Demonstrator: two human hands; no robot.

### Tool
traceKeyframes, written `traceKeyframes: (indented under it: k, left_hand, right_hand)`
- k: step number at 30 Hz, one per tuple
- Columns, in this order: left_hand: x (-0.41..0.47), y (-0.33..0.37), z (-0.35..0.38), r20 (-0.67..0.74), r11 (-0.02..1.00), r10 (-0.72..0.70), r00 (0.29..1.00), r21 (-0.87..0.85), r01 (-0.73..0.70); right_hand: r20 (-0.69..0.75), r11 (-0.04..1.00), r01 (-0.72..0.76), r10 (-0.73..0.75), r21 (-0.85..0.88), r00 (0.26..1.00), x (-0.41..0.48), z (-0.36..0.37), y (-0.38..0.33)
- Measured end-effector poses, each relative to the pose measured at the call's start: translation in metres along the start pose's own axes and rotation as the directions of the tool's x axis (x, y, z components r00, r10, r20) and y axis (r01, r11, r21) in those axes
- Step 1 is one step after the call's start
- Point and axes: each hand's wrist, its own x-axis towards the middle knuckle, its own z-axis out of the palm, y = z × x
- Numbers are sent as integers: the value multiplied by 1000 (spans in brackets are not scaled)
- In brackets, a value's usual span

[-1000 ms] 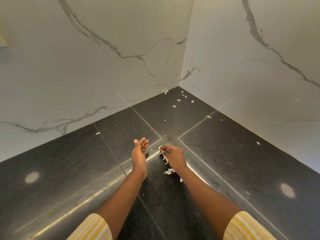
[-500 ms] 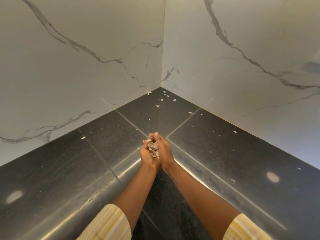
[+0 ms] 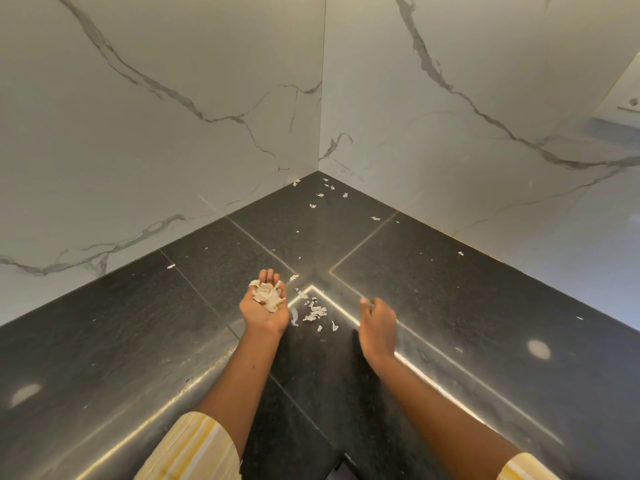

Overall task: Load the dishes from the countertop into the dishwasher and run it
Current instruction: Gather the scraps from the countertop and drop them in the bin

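My left hand (image 3: 265, 308) is held palm up over the black stone countertop (image 3: 450, 299), cupping a small heap of pale papery scraps (image 3: 266, 294). My right hand (image 3: 378, 320) hovers to the right of it, fingers loosely curled, holding nothing that I can see. Between the two hands a loose pile of the same scraps (image 3: 314, 311) lies on the counter. More flakes (image 3: 323, 195) are scattered toward the inner corner. No dishes and no dishwasher are in view.
White marble-look walls (image 3: 173, 116) meet at the corner behind the counter. A white fixture (image 3: 623, 98) juts in at the upper right edge. Tile seams cross the counter in front of me.
My hands were pressed together around the scraps; they have now parted. The left keeps a handful palm up, the right has swung away to the right, and some scraps lie on the counter.
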Motion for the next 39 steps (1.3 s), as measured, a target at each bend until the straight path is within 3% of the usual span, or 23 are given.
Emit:
traceKeyframes:
  k: [3, 6, 9, 12, 19, 25, 31, 34, 39]
  left_hand:
    - [2, 19, -6, -12, 999, 40, 999, -30, -41]
    - [2, 26, -9, -18, 996, 54, 998, -75, -55]
    - [1, 29, -9, -28, 995, 51, 998, -85, -54]
    - [3, 32, -10, -33, 996, 45, 998, -69, -48]
    - [9, 48, -14, -69, 995, 50, 996, -78, -56]
    - [8, 53, -9, -79, 998, 43, 996, -35, -46]
    - [10, 49, -4, -69, 999, 15, 998, -38, -17]
    - [11, 42, -4, -73, 999, 0, 997, -43, -3]
    - [5, 29, -6, -70, 998, -28, 997, -50, 25]
  right_hand:
    - [10, 949, -65, 72, -308, 997, -19, 1, 31]
    - [166, 858, 67, 22, -509, 986, -42, 9, 28]
    - [309, 791, 231, -56, -567, 949, -56, 31, 8]
    - [358, 745, 303, -93, -594, 929, -56, 59, -13]
    - [319, 800, 227, -47, -556, 947, -17, 105, -55]
    - [350, 809, 336, -174, -483, 921, 28, 121, -67]
    - [528, 703, 613, -388, -361, 756, 50, 119, -72]
    - [551, 719, 661, -470, -213, 689, 40, 111, -62]
    - [593, 616, 775, -575, -141, 564, 12, 84, -35]
